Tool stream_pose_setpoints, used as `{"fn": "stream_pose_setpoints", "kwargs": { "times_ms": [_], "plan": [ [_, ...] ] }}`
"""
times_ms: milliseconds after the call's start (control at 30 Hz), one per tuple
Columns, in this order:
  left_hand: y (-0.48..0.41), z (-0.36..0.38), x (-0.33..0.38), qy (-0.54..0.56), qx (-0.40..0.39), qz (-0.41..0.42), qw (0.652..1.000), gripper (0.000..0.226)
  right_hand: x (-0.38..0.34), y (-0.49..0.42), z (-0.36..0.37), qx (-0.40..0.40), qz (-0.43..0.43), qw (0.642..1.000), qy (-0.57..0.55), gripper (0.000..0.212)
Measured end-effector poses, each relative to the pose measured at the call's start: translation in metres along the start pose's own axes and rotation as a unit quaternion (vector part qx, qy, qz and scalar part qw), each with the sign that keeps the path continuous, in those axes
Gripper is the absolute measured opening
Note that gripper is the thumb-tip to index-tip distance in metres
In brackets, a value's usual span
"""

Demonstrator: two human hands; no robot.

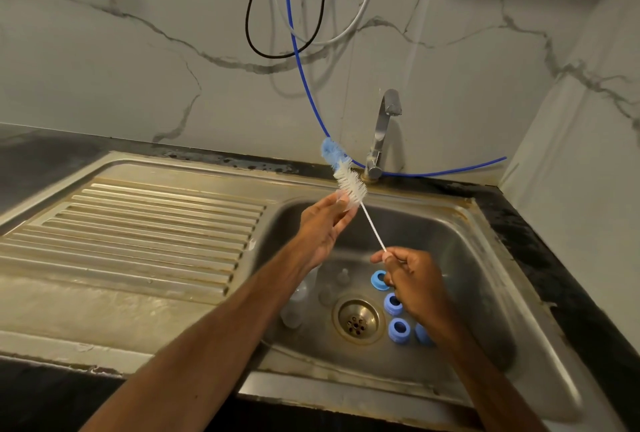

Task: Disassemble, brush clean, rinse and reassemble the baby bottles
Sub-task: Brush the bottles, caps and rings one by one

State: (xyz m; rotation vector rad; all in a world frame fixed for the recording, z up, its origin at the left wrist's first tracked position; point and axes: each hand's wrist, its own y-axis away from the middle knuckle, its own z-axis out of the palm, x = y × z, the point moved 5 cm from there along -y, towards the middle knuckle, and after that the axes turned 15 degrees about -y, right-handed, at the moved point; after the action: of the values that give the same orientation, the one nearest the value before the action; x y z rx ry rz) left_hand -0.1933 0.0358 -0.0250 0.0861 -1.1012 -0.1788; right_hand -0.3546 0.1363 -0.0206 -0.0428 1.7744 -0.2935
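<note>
A grey marble-veined wall [138, 68] backs a dark stone surface [45, 161] that carries a stainless steel sink [540, 327], with its ribbed drainboard [138, 224] on the left and the basin [467, 258] on the right. Two bare forearms reach in from below, over the basin.

The left grip [322, 227] is raised, its fingers nearly straight and their tips closed on the lowest white bristles of a bottle brush [351, 184]. The right grip [414, 279] sits lower, with curled fingers pinching the end of the brush's thin white wire handle. The brush slants up and away between the two hands, and its blue tuft is near the base of the chrome tap [382, 134].

A black cable [250, 16], a pale grey cable [363, 9] and a thin blue tube [304, 85] hang down the wall. The tube runs along behind the tap.

Clear baby bottles [298, 303] lie on the basin floor, left of the drain [358, 319], partly hidden by the left forearm. Four blue screw rings [399, 329] lie right of the drain, and one is half covered by the right wrist. Clear teats [343, 276] stand behind the drain.
</note>
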Motion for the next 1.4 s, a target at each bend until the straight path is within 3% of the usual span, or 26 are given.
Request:
{"fn": "stream_pose_setpoints", "kwargs": {
  "times_ms": [300,500,700,1000,1200,1400],
  "plan": [
    [-0.007,-0.021,0.009,0.009,0.059,0.014,0.998,0.035,-0.003,0.007,0.006,-0.042,-0.003,0.998,-0.044,0.028],
    [0.003,0.001,0.005,-0.001,-0.041,0.01,0.999,0.035,-0.003,-0.002,0.001,0.0,-0.002,0.999,-0.04,0.028],
    [-0.005,-0.009,0.006,0.02,-0.002,0.013,1.0,0.038,-0.004,0.0,0.0,-0.013,-0.009,1.0,-0.017,0.028],
    [-0.006,-0.007,0.005,0.045,-0.008,0.012,0.999,0.042,0.0,0.0,0.001,-0.012,0.002,0.999,-0.036,0.027],
    [-0.002,0.003,0.003,-0.03,-0.049,0.018,0.998,0.035,0.0,-0.005,-0.002,0.012,0.009,0.999,-0.035,0.028],
    [-0.005,-0.004,0.004,0.017,-0.023,0.0,1.0,0.033,-0.002,-0.002,0.001,-0.005,-0.005,1.0,-0.018,0.028]
  ]
}}
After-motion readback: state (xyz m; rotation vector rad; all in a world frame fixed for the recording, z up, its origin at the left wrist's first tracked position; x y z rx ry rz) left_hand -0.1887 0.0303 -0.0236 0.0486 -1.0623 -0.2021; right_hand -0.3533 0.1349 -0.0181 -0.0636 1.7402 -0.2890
